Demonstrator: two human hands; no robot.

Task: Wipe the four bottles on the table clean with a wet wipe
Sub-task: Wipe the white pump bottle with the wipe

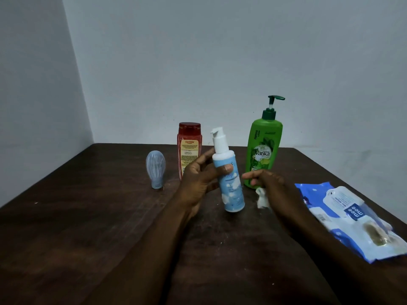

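Note:
My left hand (199, 179) grips a light blue pump bottle (231, 186) with a white top, held tilted above the table. Just right of it, my right hand (273, 190) holds a crumpled white wet wipe (262, 198), a small gap away from the bottle. A red bottle (189, 146) stands behind my left hand. A tall green pump bottle (263, 150) stands behind my right hand. A small pale blue bottle (155, 168) stands upside down on its cap at the left.
A blue and white pack of wet wipes (348, 219) lies on the dark wooden table (88, 227) at the right. Grey walls meet in a corner behind the table's far left.

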